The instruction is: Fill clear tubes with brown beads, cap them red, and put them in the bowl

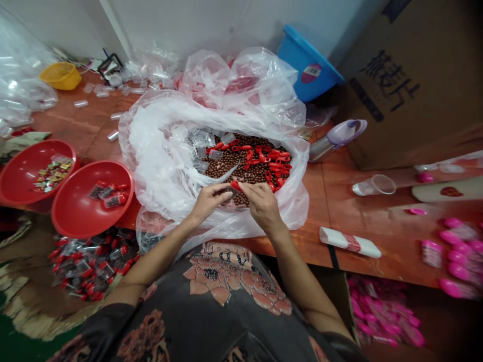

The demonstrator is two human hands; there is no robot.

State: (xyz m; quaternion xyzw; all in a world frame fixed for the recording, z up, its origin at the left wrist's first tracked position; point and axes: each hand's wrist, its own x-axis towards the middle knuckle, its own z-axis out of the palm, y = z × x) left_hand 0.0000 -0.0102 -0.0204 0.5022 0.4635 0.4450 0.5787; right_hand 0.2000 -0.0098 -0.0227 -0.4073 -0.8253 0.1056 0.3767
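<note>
My left hand (210,201) and my right hand (261,203) meet over the near side of a plastic-lined heap of small brown balls (222,170). Between my fingertips is a small red cap (235,185), pinched by the right thumb and fingers. The left fingers are closed around what looks like the clear plastic tube under that cap, mostly hidden. On the balls, red scoop-shaped caps (277,163) lie to the right and clear tubes (202,143) to the left. A white plastic liner (158,166) surrounds them.
Left are two red bowls (60,213) (15,176), one with filled tubes, one with small wrapped pieces. Below lies a pile of red-capped tubes (94,264). A blue basin (313,65), carton (422,90), scoop (339,138), clear cup (375,185) and white roll (350,242) are right.
</note>
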